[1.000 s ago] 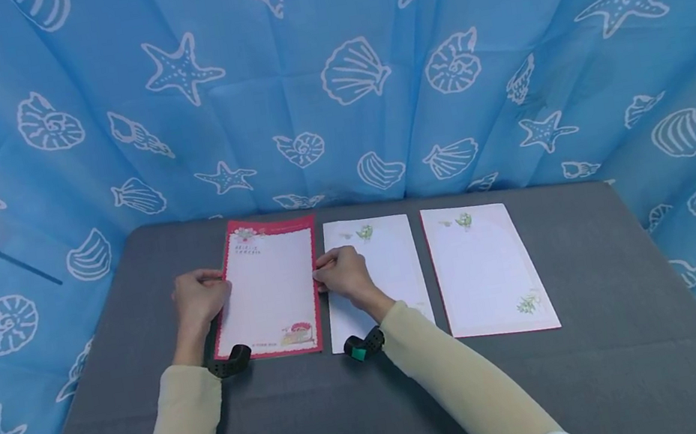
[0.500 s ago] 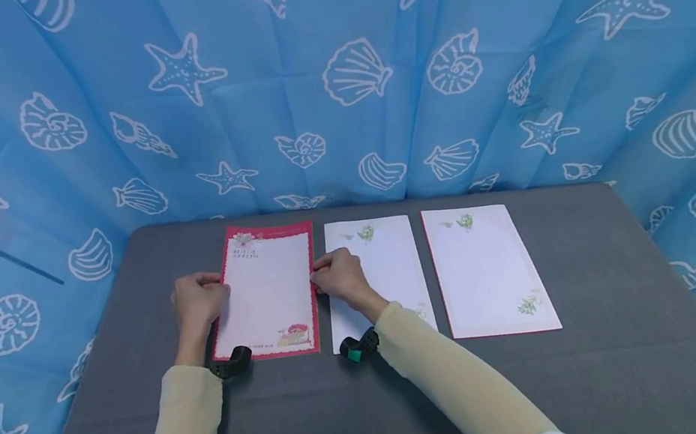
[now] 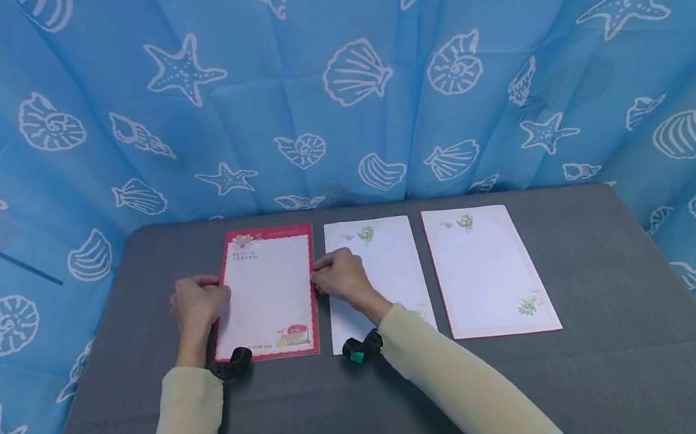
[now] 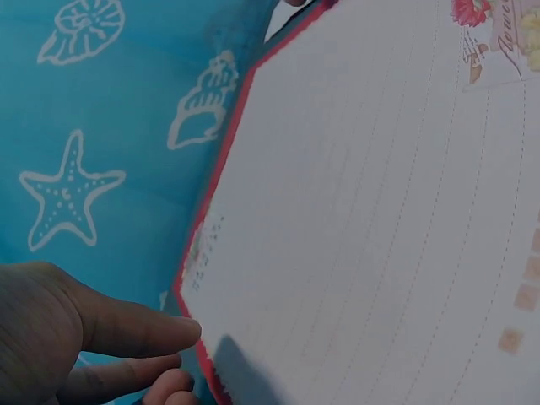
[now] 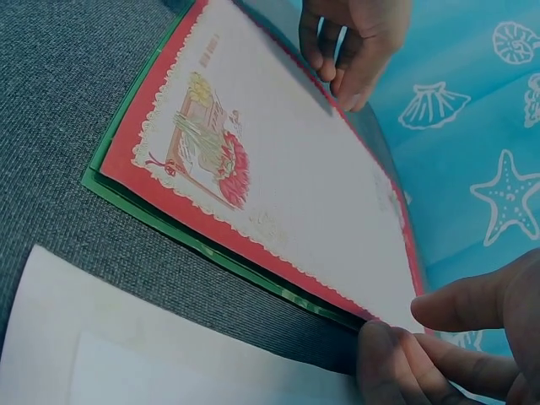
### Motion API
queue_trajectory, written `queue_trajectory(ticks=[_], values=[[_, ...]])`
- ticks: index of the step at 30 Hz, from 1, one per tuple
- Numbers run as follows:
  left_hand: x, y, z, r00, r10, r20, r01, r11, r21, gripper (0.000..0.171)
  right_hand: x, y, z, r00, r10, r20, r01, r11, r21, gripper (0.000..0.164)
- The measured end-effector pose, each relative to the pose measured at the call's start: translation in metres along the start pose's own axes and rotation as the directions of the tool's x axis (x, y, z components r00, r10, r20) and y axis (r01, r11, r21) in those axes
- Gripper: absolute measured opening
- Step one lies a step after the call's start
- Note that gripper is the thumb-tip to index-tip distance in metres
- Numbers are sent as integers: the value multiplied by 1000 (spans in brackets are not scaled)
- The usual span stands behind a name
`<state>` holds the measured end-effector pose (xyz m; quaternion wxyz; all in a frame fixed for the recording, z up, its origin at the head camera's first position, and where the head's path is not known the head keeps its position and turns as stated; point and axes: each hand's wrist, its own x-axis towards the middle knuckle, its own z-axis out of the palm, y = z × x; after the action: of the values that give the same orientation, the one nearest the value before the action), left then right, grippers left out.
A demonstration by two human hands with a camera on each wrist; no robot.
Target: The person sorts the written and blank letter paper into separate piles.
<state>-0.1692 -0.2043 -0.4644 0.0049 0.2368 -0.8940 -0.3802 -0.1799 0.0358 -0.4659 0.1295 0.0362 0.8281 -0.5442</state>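
A sheet of letter paper [image 3: 267, 290] with a red scalloped border, a flower at the top and a small picture at the lower right lies at the left of the table. My left hand [image 3: 197, 301] pinches its left edge at mid-height. On the opposite edge, my right hand [image 3: 342, 276] pinches it between thumb and fingers. Green-edged paper [image 5: 228, 257] shows underneath, sticking out a little past the red border in the right wrist view. Beside it lies white paper [image 3: 389, 263] with green leaf prints, partly covered by my right hand and forearm.
Farther right is more leaf-printed white paper [image 3: 486, 267] with a thin red edge showing below. The grey cloth-covered table [image 3: 326, 425] meets a blue curtain [image 3: 308, 49] printed with shells and starfish. Black camera bands [image 3: 232, 363] sit on both wrists.
The red-bordered sheet's top edge has come down towards the table and nearer to me, and the sheet has shifted slightly left. Both hands keep their grip and moved only a little.
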Motion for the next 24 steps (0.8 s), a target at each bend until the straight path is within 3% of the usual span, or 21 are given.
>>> queue_trajectory(ticks=[6,11,19,24], values=[[-7,9,-1,1000,29,-6,-29,1000,3,34,-4,0,-9,999,-36,1,36,999,-11,20],[-12,17,4,995,96,24,-95,995,-43,34,-9,1,-18,998,-57,-2,57,998,-24,21],[-22,30,24,967,247,67,-238,964,-123,28,-15,7,-39,994,-102,-49,99,993,-64,20],[-32,44,37,950,283,133,-258,949,-178,28,-18,13,-54,991,-112,-69,106,991,-83,21]])
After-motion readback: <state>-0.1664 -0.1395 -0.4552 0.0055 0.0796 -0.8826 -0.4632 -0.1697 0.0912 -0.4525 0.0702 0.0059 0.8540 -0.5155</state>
